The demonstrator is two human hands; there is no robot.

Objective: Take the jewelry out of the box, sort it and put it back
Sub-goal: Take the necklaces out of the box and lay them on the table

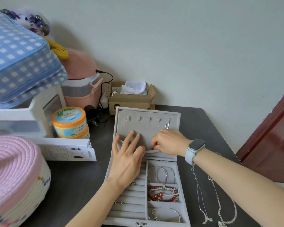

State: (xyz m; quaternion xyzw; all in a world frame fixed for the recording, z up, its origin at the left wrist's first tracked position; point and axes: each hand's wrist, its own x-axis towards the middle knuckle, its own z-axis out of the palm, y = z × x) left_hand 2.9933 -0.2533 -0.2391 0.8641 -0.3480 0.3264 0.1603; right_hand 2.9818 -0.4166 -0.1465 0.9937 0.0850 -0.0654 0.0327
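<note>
A grey velvet jewelry box (184,194) lies open on the dark table, its lid (147,123) leaning back with a row of hooks. A silver chain (167,124) hangs from the rightmost hook. My left hand (129,154) presses flat on the lid's pocket flap. My right hand (169,141), with a white smartwatch on its wrist, pinches the pocket's edge with curled fingers. The compartments hold silver bangles (161,174), red bead bracelets (162,193) and a thin silver bracelet (166,214). Small earrings (119,202) sit in the ring rows. Two silver necklaces (220,203) lie on the table to the right.
A pink woven basket (15,174) stands at the near left, with a white flat carton (67,149) and stacked orange tubs (70,122) behind it. A cardboard box (131,95) sits against the wall. A dark red door (272,141) is at the right.
</note>
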